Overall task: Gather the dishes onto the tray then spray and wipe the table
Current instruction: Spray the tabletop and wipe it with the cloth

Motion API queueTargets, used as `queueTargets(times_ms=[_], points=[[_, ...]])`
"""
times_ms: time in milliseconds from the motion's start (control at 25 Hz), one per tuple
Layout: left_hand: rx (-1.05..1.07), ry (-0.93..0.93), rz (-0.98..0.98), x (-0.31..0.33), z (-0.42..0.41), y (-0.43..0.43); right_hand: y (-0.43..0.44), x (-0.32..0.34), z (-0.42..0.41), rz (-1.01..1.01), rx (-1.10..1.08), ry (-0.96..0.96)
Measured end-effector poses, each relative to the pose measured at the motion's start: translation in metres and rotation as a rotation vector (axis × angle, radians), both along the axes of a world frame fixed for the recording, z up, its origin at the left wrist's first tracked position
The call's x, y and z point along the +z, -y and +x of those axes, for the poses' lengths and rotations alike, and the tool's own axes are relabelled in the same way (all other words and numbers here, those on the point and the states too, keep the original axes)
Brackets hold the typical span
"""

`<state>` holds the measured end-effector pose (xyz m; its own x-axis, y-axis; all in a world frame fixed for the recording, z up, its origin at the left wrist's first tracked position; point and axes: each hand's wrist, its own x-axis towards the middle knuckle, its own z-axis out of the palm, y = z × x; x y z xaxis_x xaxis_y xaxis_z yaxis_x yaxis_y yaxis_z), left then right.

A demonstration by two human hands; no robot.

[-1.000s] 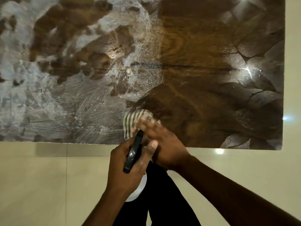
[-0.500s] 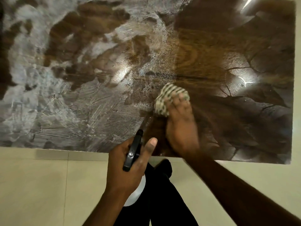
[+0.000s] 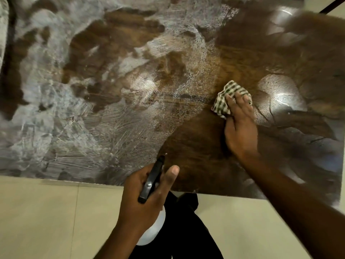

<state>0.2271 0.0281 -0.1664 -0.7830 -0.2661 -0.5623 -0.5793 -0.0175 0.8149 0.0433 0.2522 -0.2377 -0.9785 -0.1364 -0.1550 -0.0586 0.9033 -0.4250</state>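
A dark wooden table (image 3: 196, 143) fills the upper view, its left and middle covered in whitish streaks of spray foam (image 3: 56, 113), its right side dark and wet. My right hand (image 3: 240, 124) presses a crumpled green-and-white checked cloth (image 3: 226, 98) flat onto the table right of centre, fingers stretched over it. My left hand (image 3: 147, 195) grips a spray bottle by the table's near edge; its black trigger head (image 3: 151, 180) points at the table and its white body (image 3: 155, 230) shows below the hand. No dishes or tray are in view.
Pale tiled floor (image 3: 46, 221) runs along the table's near edge. My dark trouser legs (image 3: 186, 230) stand below it. A dark strip borders the table at the far left (image 3: 9, 53).
My right hand has pushed the cloth away from the near edge, up and to the right across the table. The left hand with the bottle has stayed put.
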Motion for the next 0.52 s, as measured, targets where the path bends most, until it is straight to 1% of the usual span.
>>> queueTargets(times_ms=[40, 80, 120, 160, 280, 320, 360, 400, 440, 480, 520], points=[[-0.001, 0.003, 0.039, 0.000, -0.003, 0.002, 0.026, -0.003, 0.003, -0.020, -0.111, -0.004], [0.000, 0.001, 0.064, 0.001, -0.008, 0.003, 0.050, -0.006, 0.014, -0.035, -0.140, -0.004], [0.001, -0.011, 0.064, 0.003, -0.014, 0.003, 0.069, -0.009, 0.030, -0.045, -0.056, -0.011], [0.004, -0.036, 0.050, 0.004, -0.022, 0.004, 0.082, -0.012, 0.050, -0.049, 0.132, -0.011], [0.000, -0.110, -0.012, 0.005, -0.042, 0.004, 0.081, -0.014, 0.099, -0.030, 0.936, -0.002], [-0.016, -0.118, -0.030, 0.005, -0.048, 0.004, 0.067, -0.014, 0.094, -0.042, 1.141, -0.008], [-0.032, -0.116, -0.055, 0.006, -0.054, 0.005, 0.051, -0.013, 0.078, -0.046, 1.245, -0.012], [-0.042, -0.103, -0.084, 0.006, -0.057, 0.005, 0.036, -0.012, 0.057, -0.018, 1.256, -0.013], [-0.046, -0.072, -0.109, 0.007, -0.061, 0.006, 0.020, -0.013, 0.035, 0.022, 1.183, -0.022], [-0.050, -0.035, -0.115, 0.008, -0.064, 0.005, 0.004, -0.012, 0.012, 0.055, 1.025, -0.016], [-0.049, -0.004, -0.111, 0.007, -0.067, 0.005, -0.010, -0.010, -0.011, 0.068, 0.815, -0.010]])
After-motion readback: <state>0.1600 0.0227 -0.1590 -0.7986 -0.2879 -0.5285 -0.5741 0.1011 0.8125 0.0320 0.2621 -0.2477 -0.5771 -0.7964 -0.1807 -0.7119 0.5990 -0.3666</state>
